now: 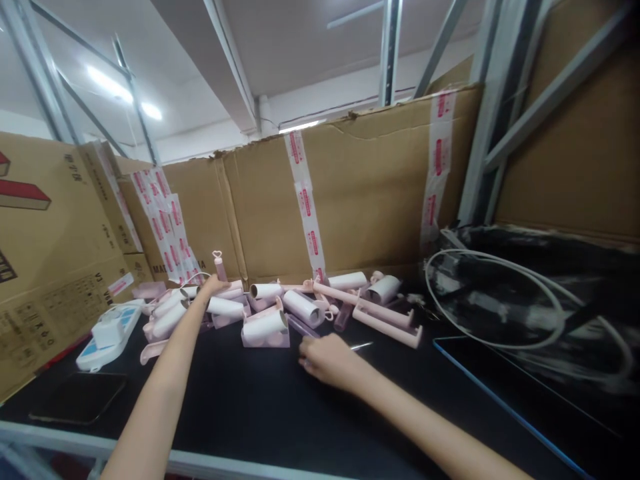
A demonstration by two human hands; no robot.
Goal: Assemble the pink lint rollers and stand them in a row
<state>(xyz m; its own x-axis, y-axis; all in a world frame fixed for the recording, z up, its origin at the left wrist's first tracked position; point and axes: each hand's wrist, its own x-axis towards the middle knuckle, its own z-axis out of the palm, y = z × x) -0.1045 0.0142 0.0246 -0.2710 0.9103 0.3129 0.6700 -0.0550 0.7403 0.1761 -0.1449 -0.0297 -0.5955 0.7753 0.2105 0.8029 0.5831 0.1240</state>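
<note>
Lint rollers [265, 327] and their loose parts lie heaped along the back of the black bench [240, 400], against the taped cardboard wall [370, 193]: white paper rolls [303, 307], pink handles [387, 325] and pink holders. One handle with a heart-shaped end [218, 261] stands upright at the rear of the heap.

The left hand [213, 285] is stretched far forward into the left side of the pile, resting on the white rolls there; its grip is hidden behind the wrist, so I cannot tell whether the fingers are closed on a roll or merely laid over it. The right hand [327, 359] lies low on the bench just in front of the heap, fingers curled together near a clear tube [303, 326] and a thin shiny tool [361, 346]; whether it pinches anything is not clear.

A white power strip [107, 337] sits at the left near a dark phone [80, 398], probably kept off to the side so the middle stays free for sorting. At the right, a white cable loop [493, 300] rests over black plastic sheeting [540, 293].
</note>
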